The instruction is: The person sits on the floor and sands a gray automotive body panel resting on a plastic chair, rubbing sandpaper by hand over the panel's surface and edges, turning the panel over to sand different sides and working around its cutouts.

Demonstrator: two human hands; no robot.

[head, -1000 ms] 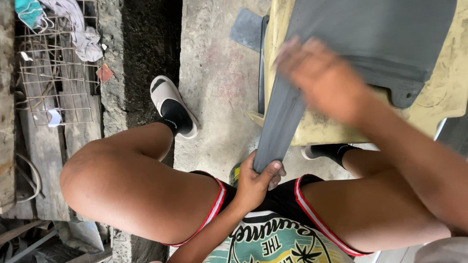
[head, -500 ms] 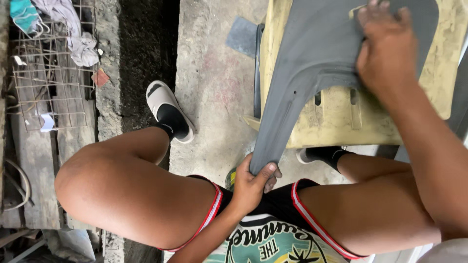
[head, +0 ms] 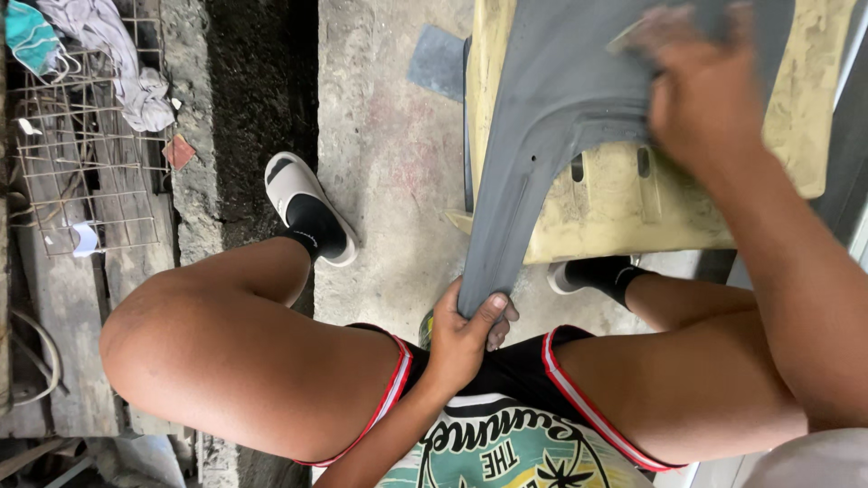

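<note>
A: What does the left hand [head: 466, 339] have?

B: It is clamped round the narrow lower end of a grey moulded panel [head: 551, 117], thumb across the front, fingers curled behind. That sits at about six o'clock, just above the lap.

A: And the panel itself?

B: It rises from that grip toward one o'clock, widening into a broad curved sheet. It lies over a yellowish plastic piece [head: 633, 199] with two small slots, which stands on the concrete floor [head: 389, 163].

A: The right hand?

B: The right hand [head: 705, 95] is at one o'clock, pressed down on the upper part of the panel. It is blurred, so I cannot tell whether the fingers are flat or curled on something; a pale scrap shows at the fingertips, too smeared to name.

A: Any containers about?

B: A rusty wire rack [head: 86, 154] at ten o'clock is the nearest to one. A grey rag [head: 117, 54] is draped across its top edge, a teal cloth [head: 32, 36] lies at its corner, and a small white scrap [head: 86, 237] rests near its lower edge.

A: Anything else?

B: A white slide sandal [head: 294, 194] over a black sock at nine o'clock of the panel, a dark flat slab [head: 438, 59] at twelve, and a little reddish tile piece [head: 179, 151] beside the rack.
</note>
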